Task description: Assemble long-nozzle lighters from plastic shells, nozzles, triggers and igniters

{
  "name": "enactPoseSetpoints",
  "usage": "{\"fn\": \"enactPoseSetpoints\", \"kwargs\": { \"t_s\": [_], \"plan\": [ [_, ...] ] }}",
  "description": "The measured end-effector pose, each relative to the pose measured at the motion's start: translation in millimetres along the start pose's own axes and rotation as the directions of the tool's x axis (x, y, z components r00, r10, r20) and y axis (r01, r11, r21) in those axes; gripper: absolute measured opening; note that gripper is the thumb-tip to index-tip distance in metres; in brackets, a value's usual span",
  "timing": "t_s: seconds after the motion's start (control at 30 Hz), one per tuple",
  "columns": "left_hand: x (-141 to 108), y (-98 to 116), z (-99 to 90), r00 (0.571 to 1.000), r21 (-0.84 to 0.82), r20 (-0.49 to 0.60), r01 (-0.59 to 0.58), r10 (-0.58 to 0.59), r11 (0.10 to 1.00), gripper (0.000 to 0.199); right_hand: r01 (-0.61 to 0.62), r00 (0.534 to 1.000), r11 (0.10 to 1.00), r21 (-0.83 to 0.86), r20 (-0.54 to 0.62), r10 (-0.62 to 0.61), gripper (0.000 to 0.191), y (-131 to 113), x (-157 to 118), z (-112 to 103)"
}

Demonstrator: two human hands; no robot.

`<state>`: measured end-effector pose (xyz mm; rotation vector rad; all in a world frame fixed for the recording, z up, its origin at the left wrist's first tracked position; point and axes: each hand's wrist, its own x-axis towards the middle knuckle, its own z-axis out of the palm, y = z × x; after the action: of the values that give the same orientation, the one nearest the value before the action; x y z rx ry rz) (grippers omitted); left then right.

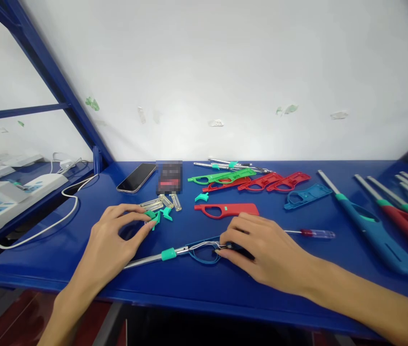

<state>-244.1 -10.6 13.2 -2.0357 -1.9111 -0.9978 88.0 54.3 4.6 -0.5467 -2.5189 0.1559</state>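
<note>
My left hand (112,240) reaches over a small pile of green trigger pieces (156,217), its thumb and fingertips closed on one of them. My right hand (261,245) lies over the handle end of a blue lighter half-shell (204,259), fingers pinched at a small black part (225,246) with wires. The rest of what it covers is hidden. A metal tube with a green collar (168,254) extends left from the shell, its far end near my left wrist. Clear fuel tanks (175,202) lie just behind the green pieces.
Behind my hands lie a red half-shell (230,210), green shells (221,177), a blue shell (308,196), a phone (137,177) and metal tubes. A screwdriver (317,234) is beside my right hand. Lighters (373,230) line the right side. A white cable (70,206) runs at left.
</note>
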Motion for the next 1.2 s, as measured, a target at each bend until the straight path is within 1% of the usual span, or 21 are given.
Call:
{"fn": "enactPoseSetpoints", "kwargs": {
  "t_s": [0.27, 0.47, 0.6, 0.73, 0.9, 1.07, 1.2],
  "plan": [
    [-0.6, -4.2, 1.0, 0.999, -0.008, 0.047, 0.026, -0.026, 1.000, 0.037, 0.040, 0.998, 0.999, -0.019, -0.046, -0.041, 0.021, 1.2, -1.1, 4.8],
    [-1.3, -4.0, -0.3, 0.998, -0.019, 0.063, 0.015, -0.014, 1.000, 0.035, 0.074, 0.993, 0.996, -0.041, -0.090, -0.078, 0.023, 0.9, -0.4, 5.2],
    [-2.4, -1.5, -1.1, 0.999, -0.017, 0.040, 0.024, -0.023, 1.000, 0.032, 0.083, 0.989, 0.995, -0.055, -0.114, -0.088, 0.026, 0.6, 1.1, 5.6],
    [-1.7, 3.9, -3.7, 0.999, -0.005, -0.018, 0.032, -0.032, 0.999, 0.032, 0.089, 0.987, 0.994, -0.067, -0.130, -0.097, 0.028, 0.2, 1.8, 6.0],
    [-1.7, 11.1, -7.6, 0.997, -0.030, -0.073, 0.026, -0.028, 0.999, 0.027, 0.083, 0.988, 0.994, -0.078, -0.128, -0.092, 0.029, -0.4, 1.5, 5.3],
    [-3.7, 13.5, -6.9, 0.996, -0.074, -0.076, 0.038, -0.043, 0.997, 0.023, 0.100, 0.986, 0.990, -0.098, -0.122, -0.111, 0.029, -0.9, 1.1, 5.2],
    [-2.6, 10.4, -6.3, 0.995, -0.105, -0.080, 0.044, -0.052, 0.994, 0.027, 0.121, 0.983, 0.985, -0.123, -0.125, -0.136, 0.029, -2.0, 0.4, 4.9]
  ]
}}
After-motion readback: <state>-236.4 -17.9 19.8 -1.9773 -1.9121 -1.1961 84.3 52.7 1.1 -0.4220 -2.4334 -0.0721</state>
